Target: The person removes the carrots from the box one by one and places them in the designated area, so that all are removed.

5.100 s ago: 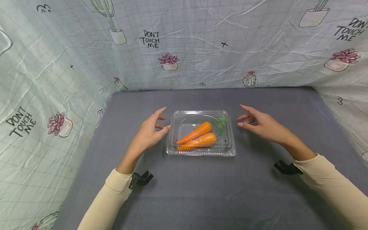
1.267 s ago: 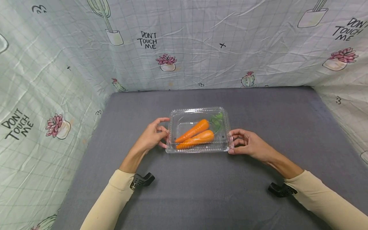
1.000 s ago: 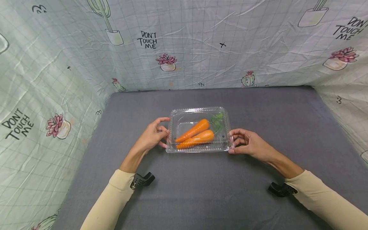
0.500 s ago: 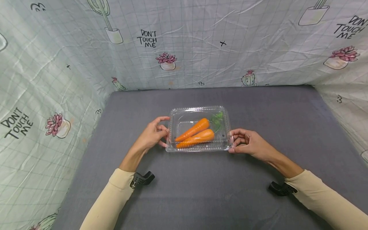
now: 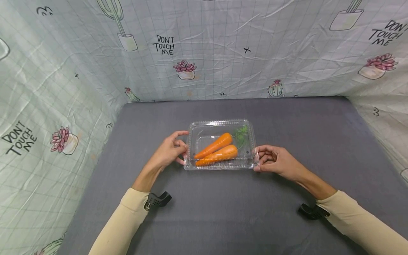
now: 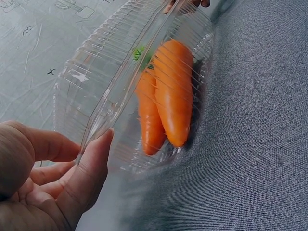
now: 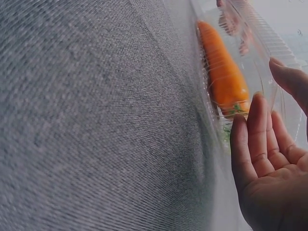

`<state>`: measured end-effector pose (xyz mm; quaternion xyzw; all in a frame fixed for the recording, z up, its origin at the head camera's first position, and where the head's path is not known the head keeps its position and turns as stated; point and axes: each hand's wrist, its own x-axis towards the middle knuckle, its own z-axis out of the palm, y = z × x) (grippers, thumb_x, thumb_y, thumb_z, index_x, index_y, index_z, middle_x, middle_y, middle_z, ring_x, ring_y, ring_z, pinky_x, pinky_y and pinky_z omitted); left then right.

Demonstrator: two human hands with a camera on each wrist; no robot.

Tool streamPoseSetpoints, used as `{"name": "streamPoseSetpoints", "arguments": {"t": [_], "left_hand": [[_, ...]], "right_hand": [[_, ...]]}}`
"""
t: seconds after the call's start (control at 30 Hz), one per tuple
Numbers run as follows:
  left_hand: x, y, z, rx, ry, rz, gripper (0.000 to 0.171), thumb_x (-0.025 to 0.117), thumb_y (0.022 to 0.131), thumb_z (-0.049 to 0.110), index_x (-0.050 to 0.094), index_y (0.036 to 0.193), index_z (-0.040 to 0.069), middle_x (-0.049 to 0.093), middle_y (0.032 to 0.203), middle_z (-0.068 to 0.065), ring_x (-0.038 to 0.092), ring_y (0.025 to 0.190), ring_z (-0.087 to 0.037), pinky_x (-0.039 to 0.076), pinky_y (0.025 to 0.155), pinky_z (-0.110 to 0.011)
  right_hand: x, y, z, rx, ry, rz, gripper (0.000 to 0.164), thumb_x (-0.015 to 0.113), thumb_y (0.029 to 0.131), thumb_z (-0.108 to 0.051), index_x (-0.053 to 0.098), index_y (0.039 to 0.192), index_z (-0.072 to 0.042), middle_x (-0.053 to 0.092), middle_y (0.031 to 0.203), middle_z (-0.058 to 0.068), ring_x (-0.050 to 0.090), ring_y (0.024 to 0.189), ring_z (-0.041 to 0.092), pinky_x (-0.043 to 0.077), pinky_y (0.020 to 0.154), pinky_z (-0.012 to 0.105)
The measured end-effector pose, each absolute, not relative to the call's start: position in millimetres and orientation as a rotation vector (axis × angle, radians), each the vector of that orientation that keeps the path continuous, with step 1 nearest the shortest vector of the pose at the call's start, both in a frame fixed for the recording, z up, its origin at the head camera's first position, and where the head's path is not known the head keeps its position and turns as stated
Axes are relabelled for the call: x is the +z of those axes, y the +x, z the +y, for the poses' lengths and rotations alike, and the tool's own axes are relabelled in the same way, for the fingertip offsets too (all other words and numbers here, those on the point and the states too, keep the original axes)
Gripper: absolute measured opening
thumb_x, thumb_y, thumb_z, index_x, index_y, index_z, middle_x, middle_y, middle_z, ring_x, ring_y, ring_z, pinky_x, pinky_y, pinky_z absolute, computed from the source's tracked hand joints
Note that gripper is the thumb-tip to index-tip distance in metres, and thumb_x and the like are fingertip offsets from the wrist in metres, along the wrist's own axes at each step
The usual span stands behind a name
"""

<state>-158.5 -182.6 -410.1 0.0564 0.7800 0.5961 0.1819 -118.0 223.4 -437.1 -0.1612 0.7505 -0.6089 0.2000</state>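
Note:
A clear plastic clamshell box [image 5: 207, 128] sits near the middle of the table, its lid down over the base. Through the plastic show two carrots, the rear one [image 5: 215, 146] and the front one [image 5: 220, 156], lying side by side, with a green leafy top [image 5: 241, 133] at their right. My left hand [image 5: 165, 152] pinches the box's left rim between thumb and fingers, as the left wrist view shows close up. At the front right corner, my right hand [image 5: 280, 162] holds the rim, its thumb and fingertips [image 7: 257, 108] on opposite sides of it.
A dark grey cloth covers the table [image 5: 223, 219]. Behind it hangs a pale curtain [image 5: 216, 63] printed with cactus drawings, which also runs along the left and right sides. Each wrist carries a black camera mount, the left one [image 5: 158, 199] and the right one [image 5: 313, 211].
Both hands, apart from the box about five seconds ago, have come in to grip its left and right ends. Over the last second the hands and box have barely moved.

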Motion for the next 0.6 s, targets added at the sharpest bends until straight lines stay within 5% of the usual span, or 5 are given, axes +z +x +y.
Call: {"name": "streamPoseSetpoints", "arguments": {"t": [0.6], "left_hand": [[-410.7,-158.0,-182.3,1.701,0.158,2.183,0.052,0.058,0.100,0.000,0.044,0.148,0.014,0.059,0.085,-0.012,0.060,0.066,-0.025,0.062,0.057,-0.055]], "right_hand": [[-440.5,-117.1,222.4,-1.703,-0.465,2.152,0.051,0.083,0.083,-0.004,0.058,0.127,0.007,0.067,0.096,0.015,0.068,0.082,0.016,0.062,0.066,0.027]]}}
